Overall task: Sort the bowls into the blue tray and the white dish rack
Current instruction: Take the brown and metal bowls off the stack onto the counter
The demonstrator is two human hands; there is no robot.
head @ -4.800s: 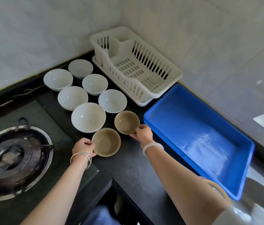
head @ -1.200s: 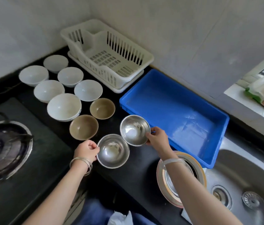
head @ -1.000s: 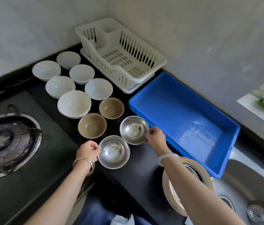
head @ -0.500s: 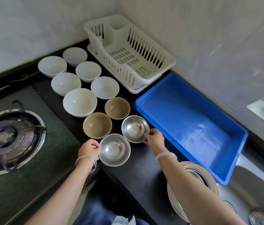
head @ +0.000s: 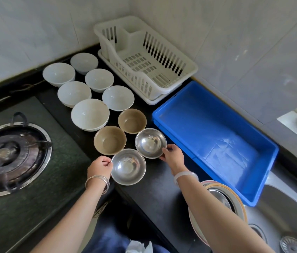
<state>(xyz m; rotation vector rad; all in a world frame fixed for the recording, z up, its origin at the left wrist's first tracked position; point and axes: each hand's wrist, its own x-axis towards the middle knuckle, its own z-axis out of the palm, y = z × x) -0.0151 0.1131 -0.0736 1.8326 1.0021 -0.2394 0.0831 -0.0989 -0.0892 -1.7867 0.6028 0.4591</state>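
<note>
Newly set on the desk (head: 162, 190): the near steel bowl (head: 128, 167), pinched by the left hand (head: 99, 168); the far steel bowl (head: 150, 143), by the right hand (head: 173, 157), beside the blue tray (head: 217, 136); tray and white dish rack (head: 138, 77) hold no bowls yet.

Six white bowls (head: 99, 79) are sitting upright in two staggered rows on the dark counter (head: 158, 189), the largest white bowl (head: 90, 114) closing the row. Two tan bowls (head: 132, 121) are standing mouth-up right after them. The nearer steel bowl (head: 128, 166) is being pinched at its rim by the left hand (head: 99, 167), the farther steel bowl (head: 150, 142) by the right hand (head: 173, 156) (both shiny, both upright). The slotted white dish rack (head: 189, 67) is standing in the wall corner, with the rectangular blue tray (head: 208, 128) lying just beside it.
</note>
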